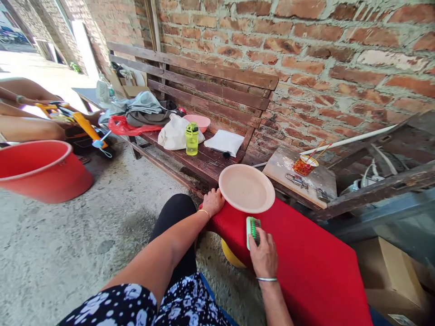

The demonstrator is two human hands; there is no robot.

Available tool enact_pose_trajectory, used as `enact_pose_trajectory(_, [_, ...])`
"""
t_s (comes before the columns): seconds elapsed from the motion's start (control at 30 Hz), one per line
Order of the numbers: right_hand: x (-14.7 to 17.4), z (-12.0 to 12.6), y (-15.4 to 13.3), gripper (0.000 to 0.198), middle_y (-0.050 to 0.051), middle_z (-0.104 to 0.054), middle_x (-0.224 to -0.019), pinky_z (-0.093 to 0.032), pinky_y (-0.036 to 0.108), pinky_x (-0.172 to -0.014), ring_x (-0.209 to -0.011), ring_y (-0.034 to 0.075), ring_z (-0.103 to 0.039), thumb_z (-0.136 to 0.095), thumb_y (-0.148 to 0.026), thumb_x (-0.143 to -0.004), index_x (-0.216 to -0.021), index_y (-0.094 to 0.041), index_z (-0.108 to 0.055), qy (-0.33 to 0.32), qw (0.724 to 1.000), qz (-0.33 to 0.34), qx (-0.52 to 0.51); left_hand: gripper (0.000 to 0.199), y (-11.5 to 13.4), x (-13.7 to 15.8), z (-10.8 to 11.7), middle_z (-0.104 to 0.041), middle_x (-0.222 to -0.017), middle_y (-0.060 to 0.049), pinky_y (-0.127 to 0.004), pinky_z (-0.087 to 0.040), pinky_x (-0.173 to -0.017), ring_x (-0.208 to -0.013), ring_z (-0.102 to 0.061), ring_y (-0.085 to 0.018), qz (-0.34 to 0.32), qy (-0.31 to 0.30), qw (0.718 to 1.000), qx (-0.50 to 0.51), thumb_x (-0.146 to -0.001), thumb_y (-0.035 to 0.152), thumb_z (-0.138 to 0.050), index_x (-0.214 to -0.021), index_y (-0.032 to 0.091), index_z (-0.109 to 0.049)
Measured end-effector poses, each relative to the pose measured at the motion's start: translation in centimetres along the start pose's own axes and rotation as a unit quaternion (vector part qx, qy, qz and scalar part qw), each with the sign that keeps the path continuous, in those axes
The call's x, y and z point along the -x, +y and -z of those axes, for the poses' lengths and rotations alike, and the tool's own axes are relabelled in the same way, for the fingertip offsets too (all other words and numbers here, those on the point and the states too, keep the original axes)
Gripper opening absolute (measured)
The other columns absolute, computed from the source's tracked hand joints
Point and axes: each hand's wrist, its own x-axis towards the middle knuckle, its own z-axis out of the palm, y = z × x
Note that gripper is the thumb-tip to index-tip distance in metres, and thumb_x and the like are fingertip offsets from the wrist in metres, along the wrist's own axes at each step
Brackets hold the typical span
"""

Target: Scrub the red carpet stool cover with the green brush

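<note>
My right hand (263, 256) grips a scrub brush (250, 233) with a pale green body and darker green bristles, which show toward the right. The brush is over the red cloth (316, 258) that covers a long surface in front of me. Just beyond it stands a round, shallow, pale pink basin (246, 188); whether it holds water is hard to make out. My left hand (213, 202) rests on the cloth's far left corner, fingers extended, close beside the basin's rim.
A wooden bench (204, 165) along the brick wall holds a yellow-green bottle (192, 139), a white packet (224, 142) and bags. Left are a red tub (44, 174) and another person's legs (30, 120). A paper cup (305, 165) stands right, above a cardboard box (390, 267).
</note>
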Motion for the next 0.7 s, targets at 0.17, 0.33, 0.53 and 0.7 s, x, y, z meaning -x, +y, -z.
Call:
enact_pose_trajectory(0.17, [-0.6,-2.0,-1.4,0.062,0.012,-0.064,-0.094,-0.049,0.037,-0.077,-0.088,0.025,-0.061,-0.037,-0.068,-0.092,-0.114,-0.017,-0.065,-0.022,0.993,0.005,-0.12,0.044,0.0,-0.1,-0.3,-0.055,-0.123,-0.016,-0.043,-0.04,-0.095,-0.113,-0.056,-0.029,-0.002,0.008,1.0,0.006,-0.1,0.044,-0.03,-0.129,0.02,-0.053])
enact_pose_trajectory(0.33, [0.8,-0.1,1.7,0.062,0.011,-0.063,-0.096,-0.053,0.039,-0.08,-0.091,0.026,-0.063,-0.041,-0.07,-0.091,-0.113,-0.018,-0.065,-0.025,0.991,0.018,-0.133,0.042,-0.2,0.0,-0.5,-0.056,-0.12,-0.015,-0.043,-0.041,-0.093,-0.111,-0.056,-0.03,-0.007,0.017,1.0,0.016,-0.1,0.043,-0.032,-0.126,0.019,-0.055])
enact_pose_trajectory(0.53, [3.6,3.6,9.1,0.054,0.008,-0.067,-0.096,-0.057,0.036,-0.078,-0.088,0.024,-0.068,-0.037,-0.066,-0.093,-0.107,-0.026,-0.07,-0.047,0.997,0.057,-0.034,0.034,-0.6,0.9,-0.6,-0.055,-0.116,-0.014,-0.041,-0.039,-0.094,-0.111,-0.052,-0.029,-0.008,0.063,0.998,0.002,-0.099,0.037,-0.037,-0.117,0.02,-0.06])
enact_pose_trajectory(0.7, [5.6,6.3,16.9,0.053,0.012,-0.07,-0.1,-0.058,0.039,-0.078,-0.09,0.027,-0.07,-0.036,-0.06,-0.093,-0.108,-0.025,-0.073,-0.03,0.993,0.04,0.106,0.025,0.1,5.6,-3.1,-0.058,-0.108,-0.01,-0.039,-0.041,-0.093,-0.107,-0.052,-0.026,-0.087,0.107,0.99,0.029,-0.096,0.027,-0.043,-0.104,0.022,-0.066])
